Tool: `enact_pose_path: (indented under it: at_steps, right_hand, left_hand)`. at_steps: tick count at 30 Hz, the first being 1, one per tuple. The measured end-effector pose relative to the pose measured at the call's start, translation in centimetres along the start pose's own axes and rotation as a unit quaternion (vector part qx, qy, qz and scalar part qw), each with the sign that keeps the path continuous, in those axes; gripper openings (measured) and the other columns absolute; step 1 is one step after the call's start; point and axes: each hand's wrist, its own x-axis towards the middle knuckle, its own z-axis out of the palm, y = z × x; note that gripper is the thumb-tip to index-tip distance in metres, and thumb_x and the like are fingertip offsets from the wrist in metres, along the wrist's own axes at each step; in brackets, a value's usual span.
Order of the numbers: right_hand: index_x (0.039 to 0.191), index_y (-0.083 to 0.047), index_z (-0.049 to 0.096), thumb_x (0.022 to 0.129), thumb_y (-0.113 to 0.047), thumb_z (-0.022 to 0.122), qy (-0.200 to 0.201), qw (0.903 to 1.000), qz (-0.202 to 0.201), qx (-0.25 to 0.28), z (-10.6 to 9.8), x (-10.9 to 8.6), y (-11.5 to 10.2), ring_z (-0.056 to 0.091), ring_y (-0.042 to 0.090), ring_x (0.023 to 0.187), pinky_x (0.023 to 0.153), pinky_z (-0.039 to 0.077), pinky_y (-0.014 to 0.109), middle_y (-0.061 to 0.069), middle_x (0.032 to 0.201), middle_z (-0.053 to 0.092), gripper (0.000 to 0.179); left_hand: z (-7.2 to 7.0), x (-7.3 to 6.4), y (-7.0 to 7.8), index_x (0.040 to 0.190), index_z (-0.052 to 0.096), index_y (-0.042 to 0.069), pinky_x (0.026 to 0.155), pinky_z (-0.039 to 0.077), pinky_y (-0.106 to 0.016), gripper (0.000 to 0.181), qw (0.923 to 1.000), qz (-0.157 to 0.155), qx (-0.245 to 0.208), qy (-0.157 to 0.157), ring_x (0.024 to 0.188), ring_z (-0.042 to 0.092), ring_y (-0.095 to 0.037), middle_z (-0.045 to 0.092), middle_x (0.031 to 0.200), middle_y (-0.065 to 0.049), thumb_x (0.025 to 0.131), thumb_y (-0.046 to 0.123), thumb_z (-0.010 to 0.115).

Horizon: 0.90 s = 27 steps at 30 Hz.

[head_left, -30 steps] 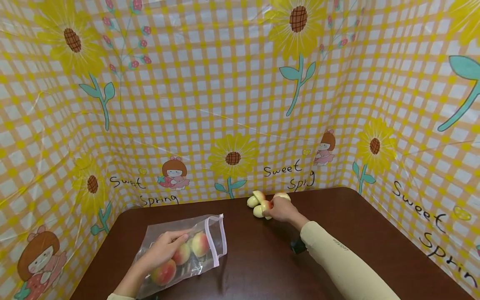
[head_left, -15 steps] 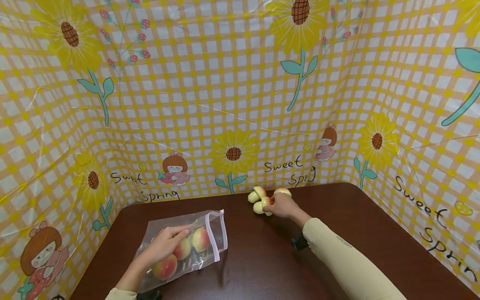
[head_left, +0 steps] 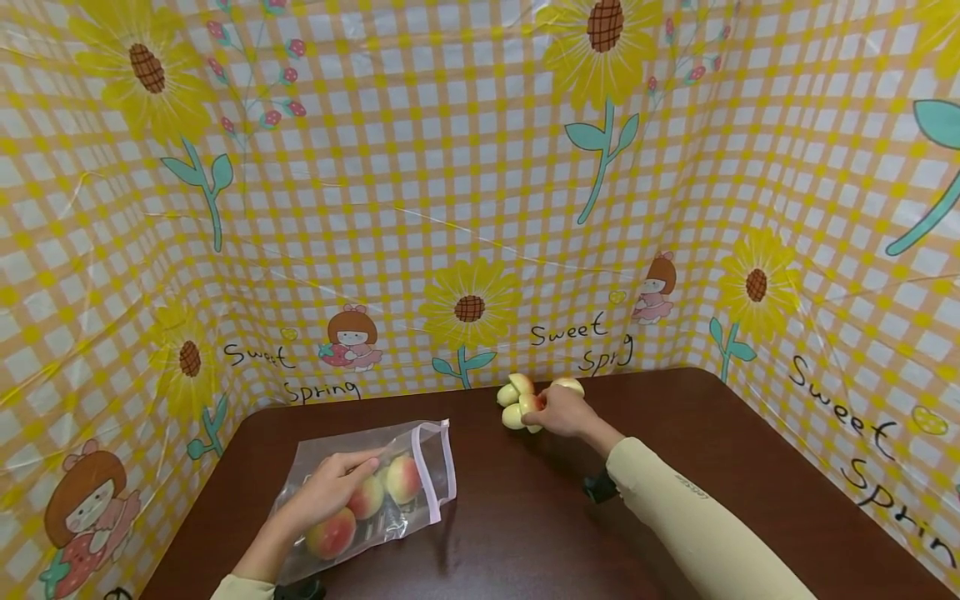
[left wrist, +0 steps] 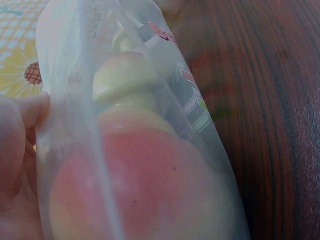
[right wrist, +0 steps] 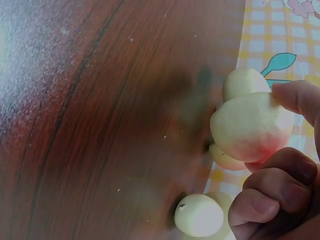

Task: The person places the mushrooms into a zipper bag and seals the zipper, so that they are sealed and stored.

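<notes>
My left hand (head_left: 326,492) holds a clear zip bag (head_left: 352,439) with a pale lilac strip (head_left: 426,479) at its mouth, which faces right. Several toy mushrooms (head_left: 330,533) with red and yellow caps are inside. In the left wrist view, the thumb (left wrist: 35,107) lies against the bag's edge. At the far side of the table, my right hand (head_left: 566,411) pinches another toy mushroom (right wrist: 250,125) by its cap, thumb on one side and curled fingers on the other. Its pale stem (right wrist: 243,84) points away from the fingers.
More toy mushrooms lie around the right hand: one (head_left: 510,392) behind it to the left, one (head_left: 570,385) behind it to the right. The dark brown table (head_left: 510,517) ends at a checked sunflower-print cloth (head_left: 405,208) that rises on three sides.
The head view has shifted slightly. Both hands stay in about the same places, and the mushroom at the right fingers has turned a little.
</notes>
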Motion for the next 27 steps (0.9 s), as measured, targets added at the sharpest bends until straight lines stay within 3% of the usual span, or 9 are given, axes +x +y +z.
enact_pose_path:
  at_steps: [9,16,27]
  right_hand:
    - [0.064,-0.014,0.055,0.085,-0.031,0.076,-0.012,0.9999,0.001,0.003,-0.2,-0.3,-0.7,0.034,0.010,0.047,0.047,0.029,0.023,-0.007,0.053,0.040,0.035]
    - [0.074,-0.009,0.060,0.086,-0.030,0.077,-0.020,0.9996,-0.008,0.017,-0.3,-0.4,-1.2,0.040,0.011,0.051,0.049,0.035,0.023,-0.004,0.058,0.045,0.029]
    - [0.072,-0.010,0.061,0.084,-0.030,0.077,-0.020,0.9995,-0.013,0.020,-0.1,-0.2,-1.9,0.037,0.010,0.048,0.048,0.032,0.023,-0.006,0.055,0.042,0.028]
  left_hand:
    - [0.2,0.1,0.2,0.132,0.069,0.023,0.112,0.039,-0.058,0.034,1.0000,0.002,0.000,0.001,0.133,0.053,-0.028,0.063,0.138,-0.006,0.104,0.036,0.055]
    - [0.0,0.0,0.3,0.131,0.069,0.025,0.112,0.038,-0.059,0.033,1.0000,-0.007,-0.002,0.000,0.134,0.053,-0.030,0.063,0.138,-0.005,0.104,0.037,0.054]
    - [0.0,0.1,0.4,0.132,0.069,0.020,0.113,0.037,-0.057,0.035,1.0000,-0.001,-0.004,-0.007,0.134,0.053,-0.030,0.064,0.138,-0.005,0.105,0.035,0.054]
